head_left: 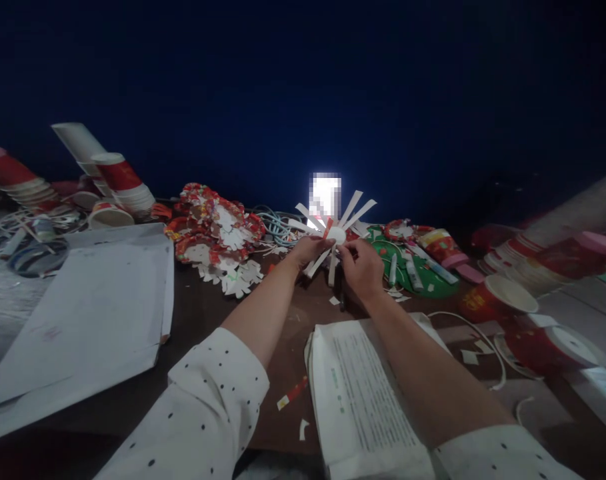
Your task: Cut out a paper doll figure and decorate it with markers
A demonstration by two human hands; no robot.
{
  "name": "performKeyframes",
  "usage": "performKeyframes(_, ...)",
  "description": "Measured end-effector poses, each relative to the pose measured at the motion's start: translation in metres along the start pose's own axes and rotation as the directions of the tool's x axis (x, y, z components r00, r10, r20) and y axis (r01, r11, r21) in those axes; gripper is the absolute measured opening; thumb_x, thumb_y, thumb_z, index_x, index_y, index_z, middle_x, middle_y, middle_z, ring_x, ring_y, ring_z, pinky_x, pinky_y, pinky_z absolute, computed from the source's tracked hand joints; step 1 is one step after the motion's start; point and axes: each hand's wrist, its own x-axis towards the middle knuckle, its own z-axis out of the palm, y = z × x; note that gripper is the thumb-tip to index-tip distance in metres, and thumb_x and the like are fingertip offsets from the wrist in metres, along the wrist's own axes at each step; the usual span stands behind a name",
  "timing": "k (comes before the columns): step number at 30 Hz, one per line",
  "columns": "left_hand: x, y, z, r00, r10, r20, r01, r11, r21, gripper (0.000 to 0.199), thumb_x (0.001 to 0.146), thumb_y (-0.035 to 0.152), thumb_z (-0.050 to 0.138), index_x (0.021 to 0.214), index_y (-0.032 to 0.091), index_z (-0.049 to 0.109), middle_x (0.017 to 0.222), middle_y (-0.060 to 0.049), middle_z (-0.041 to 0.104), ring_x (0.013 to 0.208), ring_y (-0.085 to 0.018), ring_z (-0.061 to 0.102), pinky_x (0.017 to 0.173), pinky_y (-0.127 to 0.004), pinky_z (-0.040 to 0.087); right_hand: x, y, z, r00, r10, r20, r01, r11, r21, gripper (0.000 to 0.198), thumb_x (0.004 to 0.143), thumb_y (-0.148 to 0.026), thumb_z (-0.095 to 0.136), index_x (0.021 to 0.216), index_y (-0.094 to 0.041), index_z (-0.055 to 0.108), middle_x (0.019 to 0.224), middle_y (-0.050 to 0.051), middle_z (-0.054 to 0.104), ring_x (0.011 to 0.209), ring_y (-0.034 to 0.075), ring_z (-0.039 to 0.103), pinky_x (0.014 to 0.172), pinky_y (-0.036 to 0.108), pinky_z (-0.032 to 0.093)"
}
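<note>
A paper cup (337, 235) cut into long strips is held up in front of me, its white strips fanned out around the round base. My left hand (313, 251) is closed on its left side, thumb near the base. My right hand (363, 268) pinches at the lower right of the cup, among the lower strips. A thin dark object (341, 301) shows below the right hand; I cannot make out what it is. Left of my hands lies a heap of red and white cut paper cups (217, 230).
Stacked cups (125, 183) stand at the left, more cups (503, 297) at the right. A white board (97, 307) lies left, a printed paper bundle (363, 393) below my right arm. Tubes lie on a green mat (440, 285). Paper scraps dot the brown table (223, 320).
</note>
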Motion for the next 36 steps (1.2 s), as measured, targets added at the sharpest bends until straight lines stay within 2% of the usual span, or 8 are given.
performKeyframes(6,-0.008,0.002,0.008,0.997,-0.053,0.053,0.062,0.98,-0.191,0.015,0.075,0.026,0.069,0.072,0.012,0.064,0.053,0.0,0.06,0.042,-0.008,0.051,0.048,-0.022,0.041,-0.001,0.003,0.002,0.998,-0.062,0.0,0.062,0.998,-0.019,0.025,0.092,-0.038,0.045,0.086,-0.02,0.061,0.087,0.008,0.067,0.086,0.022,0.059,0.082,0.033,0.041)
performKeyframes(11,0.001,0.003,-0.015,0.991,-0.128,-0.047,0.099,0.912,-0.398,0.02,0.081,0.027,0.063,0.069,0.011,0.061,0.052,-0.001,0.058,0.042,-0.006,0.05,0.045,-0.018,0.042,-0.003,0.001,-0.002,0.998,-0.057,-0.016,0.057,0.998,-0.004,0.026,0.092,-0.039,0.045,0.086,-0.02,0.061,0.086,0.008,0.066,0.085,0.022,0.059,0.081,0.033,0.042)
performKeyframes(18,-0.005,0.003,-0.019,0.996,-0.087,-0.021,0.075,0.942,-0.328,0.024,0.07,0.03,0.075,0.079,0.009,0.068,0.066,-0.005,0.068,0.055,-0.011,0.061,0.055,-0.023,0.051,0.004,0.014,-0.016,0.975,0.216,-0.05,-0.215,0.976,0.03,0.045,0.088,-0.055,0.047,0.064,-0.02,0.062,0.064,0.005,0.063,0.065,0.019,0.055,0.069,0.03,0.041)
performKeyframes(24,-0.004,-0.001,-0.017,0.999,-0.034,0.026,0.04,0.955,-0.295,0.031,0.068,0.033,0.076,0.082,0.006,0.069,0.067,-0.009,0.07,0.059,-0.015,0.063,0.061,-0.027,0.053,0.011,0.035,-0.017,0.97,0.225,-0.094,-0.225,0.974,0.011,0.035,0.083,-0.031,0.05,0.111,-0.018,0.066,0.106,0.011,0.069,0.094,0.022,0.061,0.087,0.034,0.043)
performKeyframes(28,-0.008,0.006,-0.015,0.996,-0.079,0.032,0.084,0.952,-0.294,0.019,0.071,0.024,0.071,0.078,0.006,0.067,0.062,-0.007,0.068,0.056,-0.014,0.061,0.06,-0.026,0.052,0.021,0.056,-0.04,0.91,0.407,-0.074,-0.413,0.885,-0.216,0.037,0.082,-0.029,0.048,0.114,-0.02,0.066,0.113,0.014,0.066,0.101,0.028,0.06,0.088,0.04,0.045)
performKeyframes(31,-0.011,0.01,-0.013,0.994,-0.099,0.047,0.108,0.951,-0.289,0.01,0.076,0.017,0.064,0.076,0.006,0.065,0.059,-0.006,0.066,0.053,-0.013,0.06,0.057,-0.025,0.05,0.026,0.072,-0.062,0.816,0.577,-0.029,-0.545,0.752,-0.37,0.035,0.084,-0.035,0.047,0.108,-0.023,0.069,0.104,0.013,0.069,0.096,0.031,0.063,0.082,0.043,0.046)
performKeyframes(34,-0.01,0.009,-0.014,0.993,-0.105,0.048,0.114,0.95,-0.292,0.01,0.079,0.014,0.059,0.076,0.006,0.064,0.061,-0.008,0.066,0.051,-0.014,0.059,0.053,-0.026,0.049,0.025,0.079,-0.071,0.751,0.653,0.097,-0.522,0.677,-0.519,0.04,0.083,-0.047,0.051,0.106,-0.022,0.071,0.106,0.016,0.068,0.097,0.033,0.063,0.079,0.044,0.046)
performKeyframes(36,-0.008,0.007,-0.016,0.994,-0.102,0.033,0.107,0.945,-0.309,0.01,0.08,0.014,0.058,0.076,0.006,0.063,0.061,-0.008,0.066,0.051,-0.013,0.059,0.052,-0.025,0.048,0.021,0.075,-0.068,0.776,0.623,0.095,-0.486,0.688,-0.539,0.04,0.084,-0.048,0.05,0.107,-0.022,0.07,0.107,0.015,0.068,0.097,0.032,0.063,0.079,0.043,0.046)
